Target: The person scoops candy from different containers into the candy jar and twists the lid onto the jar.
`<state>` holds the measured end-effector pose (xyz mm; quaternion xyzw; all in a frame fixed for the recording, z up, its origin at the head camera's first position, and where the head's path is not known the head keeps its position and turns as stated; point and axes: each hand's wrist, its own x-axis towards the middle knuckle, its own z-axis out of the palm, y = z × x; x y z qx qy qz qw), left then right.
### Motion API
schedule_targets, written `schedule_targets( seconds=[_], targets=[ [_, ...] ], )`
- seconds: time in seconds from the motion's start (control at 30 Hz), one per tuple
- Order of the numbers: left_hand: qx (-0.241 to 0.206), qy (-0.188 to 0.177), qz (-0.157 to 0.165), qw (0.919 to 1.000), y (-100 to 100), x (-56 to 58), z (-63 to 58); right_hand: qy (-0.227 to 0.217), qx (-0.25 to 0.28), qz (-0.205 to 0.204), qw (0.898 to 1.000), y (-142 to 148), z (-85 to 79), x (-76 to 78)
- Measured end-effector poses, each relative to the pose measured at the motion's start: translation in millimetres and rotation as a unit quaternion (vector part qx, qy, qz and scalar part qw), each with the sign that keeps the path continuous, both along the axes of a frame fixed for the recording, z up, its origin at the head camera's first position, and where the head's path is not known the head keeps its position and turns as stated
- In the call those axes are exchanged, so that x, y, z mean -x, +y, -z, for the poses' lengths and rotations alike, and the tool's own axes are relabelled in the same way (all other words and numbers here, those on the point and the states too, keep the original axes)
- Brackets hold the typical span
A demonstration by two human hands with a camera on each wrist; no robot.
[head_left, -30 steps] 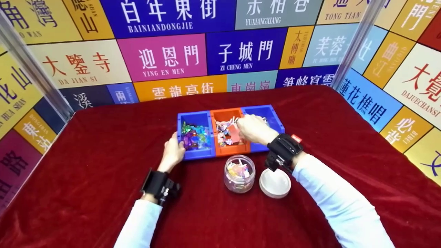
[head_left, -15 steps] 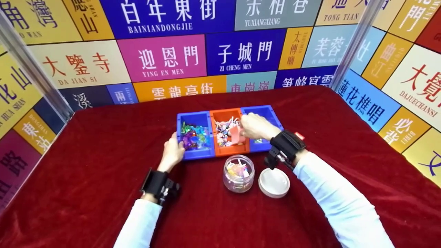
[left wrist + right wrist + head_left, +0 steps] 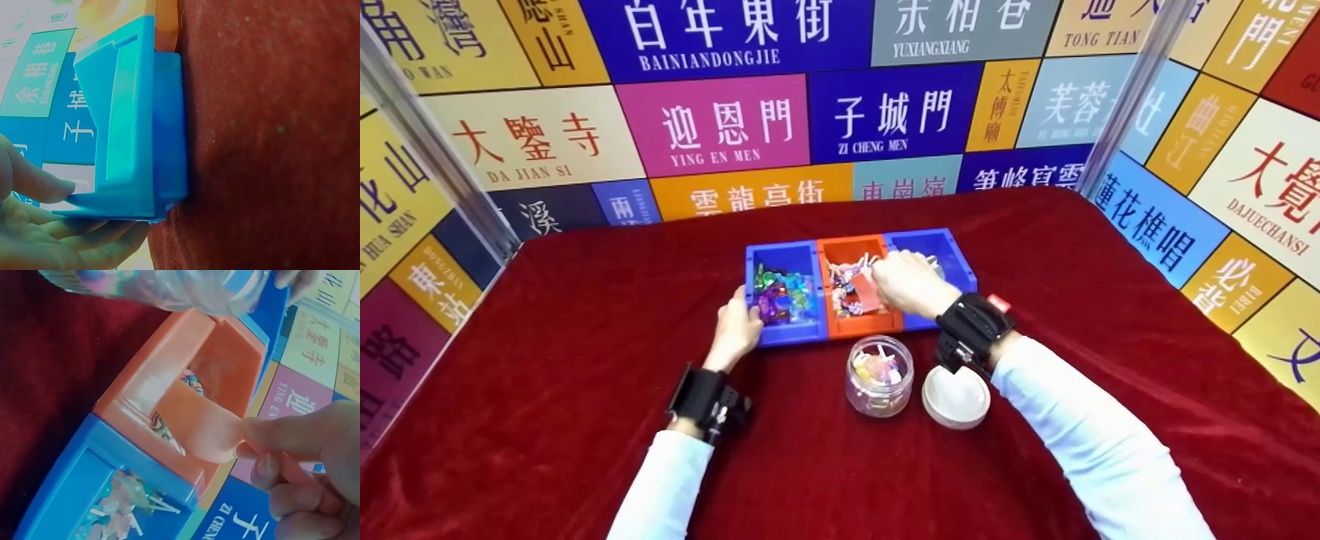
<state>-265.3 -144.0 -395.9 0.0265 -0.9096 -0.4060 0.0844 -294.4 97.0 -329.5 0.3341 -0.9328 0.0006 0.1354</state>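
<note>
My right hand (image 3: pixel 913 285) grips the handle of a pink scoop (image 3: pixel 216 430), thumb on top and fingers curled under. The scoop's blade reaches down into the orange bin (image 3: pixel 864 332), among wrapped lollipops (image 3: pixel 849 301) with white sticks. My left hand (image 3: pixel 737 326) pinches the left end wall of the left blue bin (image 3: pixel 126 202), thumb on the inner side and fingers outside. That bin contains shiny green, blue and purple pieces (image 3: pixel 784 289). On the orange bin's other side, the right blue bin (image 3: pixel 922 240) holds clear, pale pieces on white sticks (image 3: pixel 121 506).
A clear round jar (image 3: pixel 879 397), lidless and partly filled with colourful sweets, stands in front of the orange bin. Its white lid (image 3: pixel 956 401) lies to the right, below my right wrist. Dark red cloth (image 3: pixel 810 480) covers the table, with printed panels behind.
The scoop shifts slightly right in the orange bin, then back left, and my right hand moves with it. My left hand keeps its hold on the blue bin's wall.
</note>
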Motion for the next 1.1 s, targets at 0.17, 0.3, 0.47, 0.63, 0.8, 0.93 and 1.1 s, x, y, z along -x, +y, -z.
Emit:
schedule_targets(
  seconds=[0.17, 0.3, 0.47, 0.63, 0.8, 0.93, 1.1],
  targets=[
    [0.000, -0.008, -0.001, 1.0000, 1.5, 0.3, 0.8, 0.054, -0.029, -0.029, 0.998, -3.1, 6.9, 0.8],
    [-0.001, -0.006, 0.000, 1.0000, 1.8, 0.3, 1.4, 0.054, -0.039, -0.006, 0.998, -1.3, 6.4, 1.4],
    [0.006, 0.006, -0.001, 1.0000, 1.8, 0.3, 0.9, 0.047, -0.044, -0.002, 0.998, -3.0, 1.1, -2.4],
    [0.006, 0.003, 0.001, 1.0000, 2.0, 0.6, -0.5, 0.003, -0.031, 0.021, 0.999, -7.4, -1.5, -4.7],
    [0.004, 0.011, 0.002, 0.9999, 1.5, -0.2, -0.6, -0.088, 0.010, 0.056, 0.995, -6.7, -4.2, 0.0],
    [0.001, 0.016, 0.000, 0.9999, 0.0, -0.7, -0.2, -0.143, 0.045, 0.081, 0.985, -4.8, -8.6, 6.1],
    [0.001, 0.011, -0.003, 0.9999, -1.3, -0.8, 0.7, -0.176, 0.056, 0.074, 0.980, -6.1, -10.7, 8.7]
  ],
)
